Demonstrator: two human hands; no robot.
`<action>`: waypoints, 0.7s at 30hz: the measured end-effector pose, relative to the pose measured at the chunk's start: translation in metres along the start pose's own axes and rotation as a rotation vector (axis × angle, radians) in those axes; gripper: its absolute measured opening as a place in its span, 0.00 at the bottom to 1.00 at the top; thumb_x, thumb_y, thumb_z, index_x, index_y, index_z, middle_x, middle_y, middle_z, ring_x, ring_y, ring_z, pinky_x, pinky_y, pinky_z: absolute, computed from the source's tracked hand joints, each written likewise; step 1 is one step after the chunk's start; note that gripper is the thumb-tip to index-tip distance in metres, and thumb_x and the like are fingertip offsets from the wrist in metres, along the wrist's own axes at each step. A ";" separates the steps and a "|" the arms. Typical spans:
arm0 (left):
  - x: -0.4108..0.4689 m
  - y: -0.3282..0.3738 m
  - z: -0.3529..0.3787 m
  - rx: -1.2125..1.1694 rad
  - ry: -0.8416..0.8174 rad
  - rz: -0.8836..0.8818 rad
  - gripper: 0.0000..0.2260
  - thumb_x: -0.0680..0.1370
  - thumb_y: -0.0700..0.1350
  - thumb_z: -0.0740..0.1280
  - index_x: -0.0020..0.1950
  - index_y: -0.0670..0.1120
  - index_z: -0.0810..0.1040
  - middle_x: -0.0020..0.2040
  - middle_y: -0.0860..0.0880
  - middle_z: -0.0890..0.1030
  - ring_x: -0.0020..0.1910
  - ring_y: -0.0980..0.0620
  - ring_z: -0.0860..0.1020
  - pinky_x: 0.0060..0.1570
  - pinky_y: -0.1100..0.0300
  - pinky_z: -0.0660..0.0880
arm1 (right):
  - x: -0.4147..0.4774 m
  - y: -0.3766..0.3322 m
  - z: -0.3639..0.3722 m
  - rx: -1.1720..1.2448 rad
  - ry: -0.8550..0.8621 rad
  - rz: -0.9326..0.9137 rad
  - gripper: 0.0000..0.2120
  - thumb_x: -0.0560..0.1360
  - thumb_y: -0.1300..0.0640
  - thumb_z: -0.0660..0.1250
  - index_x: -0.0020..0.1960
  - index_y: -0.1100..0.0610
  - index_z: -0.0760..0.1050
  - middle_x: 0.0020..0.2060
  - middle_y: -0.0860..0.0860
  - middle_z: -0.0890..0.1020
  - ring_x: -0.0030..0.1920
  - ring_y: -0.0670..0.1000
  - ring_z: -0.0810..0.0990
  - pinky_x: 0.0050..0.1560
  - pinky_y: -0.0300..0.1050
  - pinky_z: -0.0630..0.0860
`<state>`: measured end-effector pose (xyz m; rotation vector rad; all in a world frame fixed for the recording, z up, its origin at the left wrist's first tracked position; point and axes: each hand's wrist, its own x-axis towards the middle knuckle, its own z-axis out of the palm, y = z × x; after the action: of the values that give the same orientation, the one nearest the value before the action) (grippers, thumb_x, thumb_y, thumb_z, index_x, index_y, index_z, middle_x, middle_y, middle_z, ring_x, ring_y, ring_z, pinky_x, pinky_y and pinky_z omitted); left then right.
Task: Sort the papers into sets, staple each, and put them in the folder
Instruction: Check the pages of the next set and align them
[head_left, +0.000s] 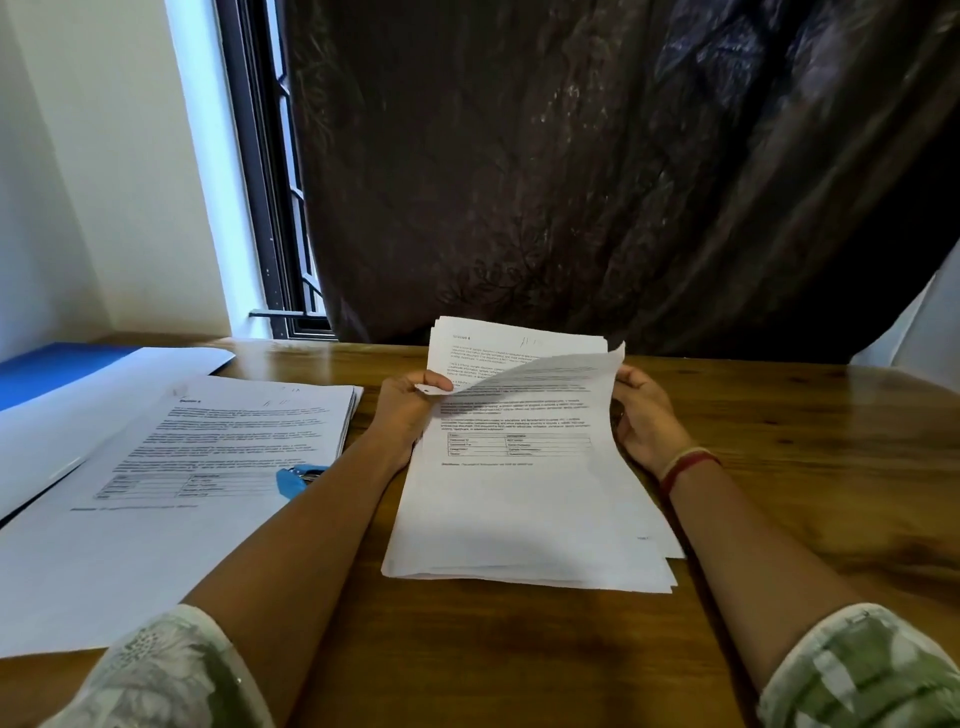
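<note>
On the brown wooden table (779, 467), the loose stack of white printed papers (524, 519) lies lengthwise away from the person, headings at the far end. The left hand (410, 410) pinches the top sheet's corner between its fingers (434, 387), peeling it back, probably to check it for sorting; the right hand (644, 415), fingers curled, steadies the stack's right edge.
</note>
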<state>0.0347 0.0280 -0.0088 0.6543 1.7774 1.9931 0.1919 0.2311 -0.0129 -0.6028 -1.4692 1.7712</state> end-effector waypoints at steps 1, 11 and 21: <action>0.000 0.000 0.001 -0.004 0.010 -0.003 0.02 0.78 0.36 0.67 0.47 0.41 0.78 0.56 0.42 0.81 0.47 0.44 0.81 0.29 0.65 0.77 | -0.001 0.000 0.000 0.009 0.009 -0.001 0.10 0.76 0.66 0.66 0.56 0.58 0.75 0.46 0.55 0.84 0.45 0.55 0.82 0.39 0.46 0.81; 0.008 -0.009 0.004 0.031 0.125 0.242 0.24 0.74 0.30 0.69 0.66 0.48 0.72 0.63 0.43 0.77 0.56 0.50 0.80 0.44 0.66 0.79 | 0.003 0.007 0.004 -0.048 0.184 -0.020 0.15 0.74 0.68 0.69 0.58 0.60 0.72 0.49 0.56 0.82 0.44 0.55 0.83 0.41 0.48 0.81; 0.010 -0.012 0.006 -0.094 0.111 0.341 0.05 0.72 0.29 0.70 0.47 0.32 0.80 0.56 0.41 0.77 0.50 0.46 0.80 0.37 0.68 0.78 | 0.000 0.008 0.007 -0.028 0.219 -0.048 0.03 0.76 0.62 0.68 0.44 0.56 0.76 0.44 0.53 0.84 0.42 0.56 0.84 0.37 0.46 0.81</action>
<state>0.0300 0.0396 -0.0189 0.8799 1.7126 2.3625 0.1846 0.2263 -0.0185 -0.7449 -1.3478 1.5959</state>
